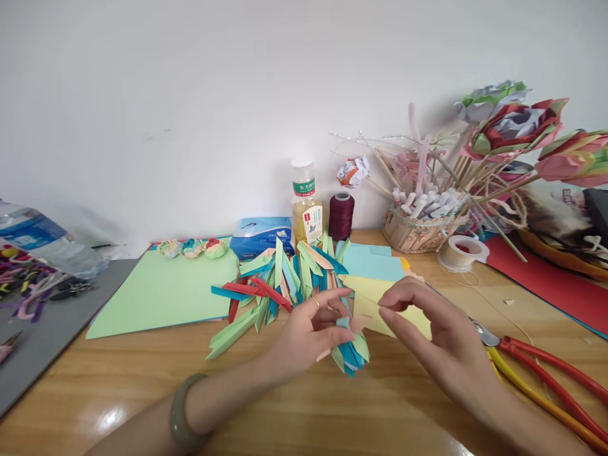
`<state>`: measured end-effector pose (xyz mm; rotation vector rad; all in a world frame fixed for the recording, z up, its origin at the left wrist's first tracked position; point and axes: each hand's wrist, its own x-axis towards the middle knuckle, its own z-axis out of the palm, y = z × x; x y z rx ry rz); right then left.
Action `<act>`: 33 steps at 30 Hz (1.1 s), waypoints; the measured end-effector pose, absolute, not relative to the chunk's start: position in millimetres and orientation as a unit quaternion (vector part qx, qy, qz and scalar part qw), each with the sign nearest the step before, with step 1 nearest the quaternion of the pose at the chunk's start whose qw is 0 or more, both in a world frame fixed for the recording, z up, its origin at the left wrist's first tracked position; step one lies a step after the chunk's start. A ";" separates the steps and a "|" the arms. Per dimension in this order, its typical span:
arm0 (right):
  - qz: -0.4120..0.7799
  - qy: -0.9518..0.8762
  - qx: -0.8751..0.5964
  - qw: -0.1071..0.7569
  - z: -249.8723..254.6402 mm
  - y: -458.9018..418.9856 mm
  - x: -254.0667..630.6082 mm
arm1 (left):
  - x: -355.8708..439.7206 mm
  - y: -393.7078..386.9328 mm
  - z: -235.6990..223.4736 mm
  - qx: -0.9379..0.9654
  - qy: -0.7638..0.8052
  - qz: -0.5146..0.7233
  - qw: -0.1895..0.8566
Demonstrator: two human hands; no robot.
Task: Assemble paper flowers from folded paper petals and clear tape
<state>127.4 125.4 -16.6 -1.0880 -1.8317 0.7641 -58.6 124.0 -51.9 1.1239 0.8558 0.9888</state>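
Observation:
My left hand (323, 324) is closed around a bundle of folded paper strips (350, 356) in blue, light green and peach, with the strips fanning out below the fingers. To its right, thumb and index finger of my right hand (420, 320) are pinched together on what looks like a fine thread (368, 300), faint against the yellow paper. Just beyond my left hand lies a loose pile of folded paper strips (280, 278) in green, blue, red and peach.
Green paper sheets (175, 291) lie left, yellow paper (418, 310) behind my hands. A tissue pack (261, 237), bottle (308, 209), maroon thread cone (341, 216) and flower basket (418, 228) line the wall. Right are a cord spool (460, 253) and red-handled cutters (546, 364).

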 end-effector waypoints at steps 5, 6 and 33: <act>0.336 -0.805 -0.339 0.353 -17.3 122.0 120.6 | -57.2 123.5 -51.9 0.478 0.345 0.401 0.701; 0.350 -0.805 -0.334 0.345 -18.4 122.1 119.0 | -57.5 123.7 -51.1 0.480 0.348 0.395 0.701; 0.263 -0.809 -0.335 0.405 -20.9 119.5 119.3 | -55.0 108.1 -29.0 0.647 0.507 0.410 0.395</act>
